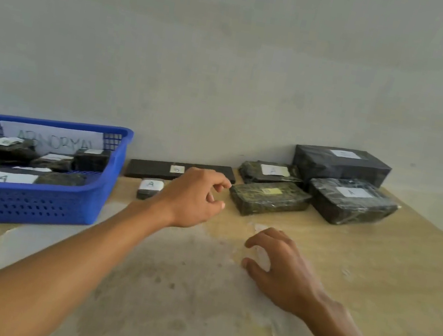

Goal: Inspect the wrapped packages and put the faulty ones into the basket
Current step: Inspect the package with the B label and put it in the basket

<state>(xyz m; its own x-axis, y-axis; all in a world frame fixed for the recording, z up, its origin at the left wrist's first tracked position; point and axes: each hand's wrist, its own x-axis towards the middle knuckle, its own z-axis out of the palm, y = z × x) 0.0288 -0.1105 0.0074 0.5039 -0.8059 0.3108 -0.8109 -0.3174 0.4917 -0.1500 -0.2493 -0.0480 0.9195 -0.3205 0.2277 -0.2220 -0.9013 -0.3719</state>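
1. While left hand hovers mid-frame, grip loosely curled & empty, yellow-label package lies just right of its fingertips, long axis running left-right.
2. Right hand, lower right, also empty, is farther off; blue basket at left edge.

Basket cut off at left
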